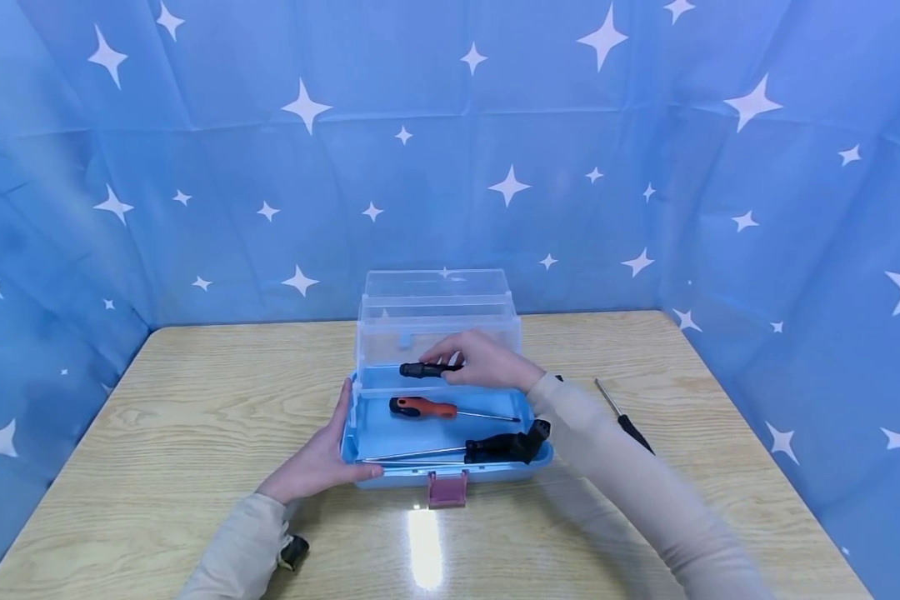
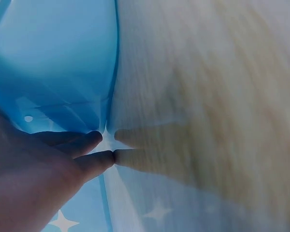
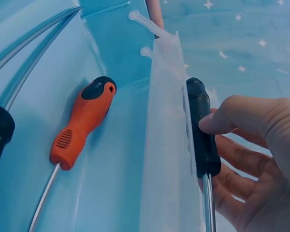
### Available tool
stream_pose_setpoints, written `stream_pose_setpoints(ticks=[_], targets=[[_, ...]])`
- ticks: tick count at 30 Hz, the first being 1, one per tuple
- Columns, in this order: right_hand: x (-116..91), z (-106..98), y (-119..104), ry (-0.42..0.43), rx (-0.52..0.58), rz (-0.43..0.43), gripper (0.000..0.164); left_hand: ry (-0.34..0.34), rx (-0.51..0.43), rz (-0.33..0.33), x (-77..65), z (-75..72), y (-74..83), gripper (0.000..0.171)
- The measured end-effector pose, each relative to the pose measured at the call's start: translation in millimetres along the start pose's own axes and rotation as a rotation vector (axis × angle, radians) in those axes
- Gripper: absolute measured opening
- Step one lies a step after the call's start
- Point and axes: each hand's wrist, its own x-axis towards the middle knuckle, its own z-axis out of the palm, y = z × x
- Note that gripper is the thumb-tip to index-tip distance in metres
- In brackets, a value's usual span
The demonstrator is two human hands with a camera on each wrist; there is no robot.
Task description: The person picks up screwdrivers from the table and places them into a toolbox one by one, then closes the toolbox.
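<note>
While the left hand (image 1: 318, 454) rests at the left end of the blue box (image 1: 495, 475), its thumb lies over the front rim and its fingers are extended, apart from the thumb, against the outer side. Behind, the transparent lid (image 1: 438, 287) is standing open. Inside the box, the orange screwdriver (image 1: 423, 407) lies flat near the middle. Farther back, the right hand (image 1: 483, 360) pinches a black-handled screwdriver (image 3: 201, 147) between thumb and fingers, just beside a translucent panel; I cannot tell whether it is supported there. Toward the front right lie two black screwdrivers (image 1: 498, 448), with their shafts pointing left. At the far right, one loose screwdriver (image 1: 626, 423) lies on the table (image 1: 217, 400). As I judge, the storing is well advanced: three tools are in, one is in hand, and at least this loose one remains outside.
</note>
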Motion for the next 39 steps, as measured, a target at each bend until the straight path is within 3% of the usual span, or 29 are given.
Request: stream_pose_setpoints(ticks=[9,17,29,39], targets=[[4,7,2,0.018,0.057,-0.006,0.034,0.003,0.007,-0.008,-0.8,-0.7,1.5,0.126],[-6,-2,1,0.061,0.078,0.03,0.031,0.006,0.015,-0.018,0.4,0.7,-1.8,0.126],[-42,-18,10,0.128,0.102,-0.012,0.028,-0.003,-0.006,0.003,0.1,0.4,-1.6,0.125],[-70,-38,16,0.199,0.082,0.012,0.029,-0.004,-0.004,0.01,0.1,1.4,-0.6,0.125]])
